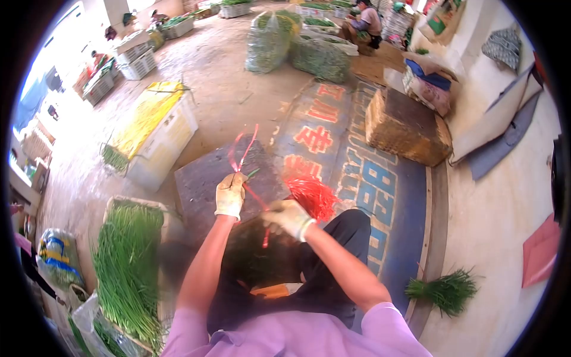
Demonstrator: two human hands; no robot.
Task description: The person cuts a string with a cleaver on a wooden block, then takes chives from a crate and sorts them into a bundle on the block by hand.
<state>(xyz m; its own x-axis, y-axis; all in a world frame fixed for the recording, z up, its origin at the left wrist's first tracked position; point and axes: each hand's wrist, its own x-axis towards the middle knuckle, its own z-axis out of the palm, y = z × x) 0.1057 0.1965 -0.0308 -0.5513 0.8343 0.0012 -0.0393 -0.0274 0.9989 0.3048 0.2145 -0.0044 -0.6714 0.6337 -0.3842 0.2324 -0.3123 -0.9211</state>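
Lilac shirt (297, 333), red ribbon (255, 197) in fingers (238, 178)

You're working in what looks like a produce-packing workshop: around you stand white rectangular plastic crates (140, 65) and bulging clear plastic bags of greens (267, 47), with people (372, 22) low among them, and thin bright-red plastic strips (315, 199) near your knee.

- One gloved left hand (229, 195) and one gloved right hand (291, 219) — two in all — are showing.
- One bunch of red strips (314, 199) is lying nearby.
- One yellow-covered crate (169, 140) is standing at left.
- One brown block (410, 128) is sitting at right.
- One bundle of green stalks (447, 291) is lying lower right.
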